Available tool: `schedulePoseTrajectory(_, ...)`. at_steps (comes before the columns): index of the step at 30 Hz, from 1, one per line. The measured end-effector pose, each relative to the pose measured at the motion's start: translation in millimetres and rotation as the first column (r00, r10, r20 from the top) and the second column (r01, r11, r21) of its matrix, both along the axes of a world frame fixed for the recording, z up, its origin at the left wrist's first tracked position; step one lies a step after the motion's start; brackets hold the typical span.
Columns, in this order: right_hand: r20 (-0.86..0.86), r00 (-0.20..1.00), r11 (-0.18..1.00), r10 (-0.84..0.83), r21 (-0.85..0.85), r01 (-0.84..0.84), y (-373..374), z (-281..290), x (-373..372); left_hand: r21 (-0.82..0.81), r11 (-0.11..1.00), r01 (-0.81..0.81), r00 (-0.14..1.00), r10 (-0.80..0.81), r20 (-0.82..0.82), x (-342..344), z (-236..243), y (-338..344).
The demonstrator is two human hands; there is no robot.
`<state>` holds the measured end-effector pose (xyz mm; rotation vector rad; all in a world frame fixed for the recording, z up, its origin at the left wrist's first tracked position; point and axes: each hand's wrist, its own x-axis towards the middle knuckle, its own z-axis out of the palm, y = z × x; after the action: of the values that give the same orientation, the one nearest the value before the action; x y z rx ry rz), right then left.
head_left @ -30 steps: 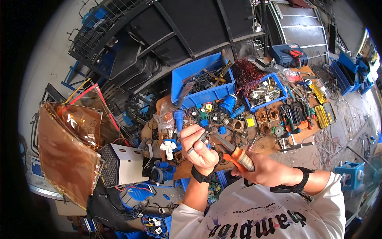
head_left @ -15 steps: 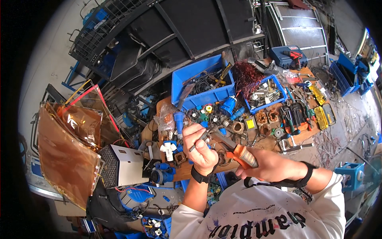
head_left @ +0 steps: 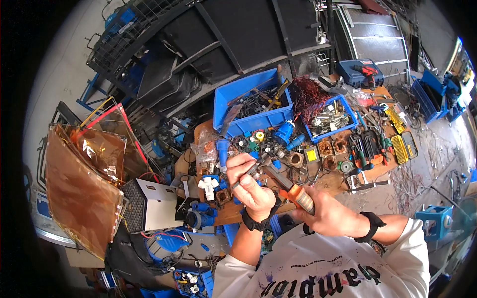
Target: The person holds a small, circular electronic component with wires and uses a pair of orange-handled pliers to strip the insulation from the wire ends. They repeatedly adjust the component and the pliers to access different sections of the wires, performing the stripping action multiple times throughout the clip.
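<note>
My left hand (head_left: pixel 254 196) is closed in a pinch on a small dark metal part (head_left: pixel 243 179), whose exact kind I cannot make out. Wrapped round the orange handles of a pair of pliers (head_left: pixel 297 194), my right hand (head_left: pixel 329 214) is closed too. The dark jaws of the pliers point up and left to beside my left fingers. Whether they touch the small part, I cannot tell. Just past my left fingers stands a blue-handled tool (head_left: pixel 222 149) with a wide blade. A white plastic pipe fitting (head_left: pixel 208 187) lies left of my left hand.
Beyond my hands, the wooden table (head_left: pixel 382 171) carries a large blue bin (head_left: pixel 258 121) of cables, a smaller blue crate (head_left: pixel 330 134) of metal pieces, a red wire tangle (head_left: pixel 307 97) and a yellow bit case (head_left: pixel 400 148). A white box (head_left: pixel 156 206) stands at left.
The pliers' handles have come closer together in my right hand, which has shifted slightly left and down. My left hand keeps its pinch and has barely moved.
</note>
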<state>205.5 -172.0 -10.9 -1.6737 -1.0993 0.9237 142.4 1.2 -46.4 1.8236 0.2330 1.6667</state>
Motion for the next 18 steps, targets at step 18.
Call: schedulePoseTrajectory(18,0.321,0.943,0.99,-0.087,-0.074,0.117,-0.6,0.9,-0.1,0.092,0.995,-0.039,0.978,0.057,-0.2,-8.7,12.8,-0.2)
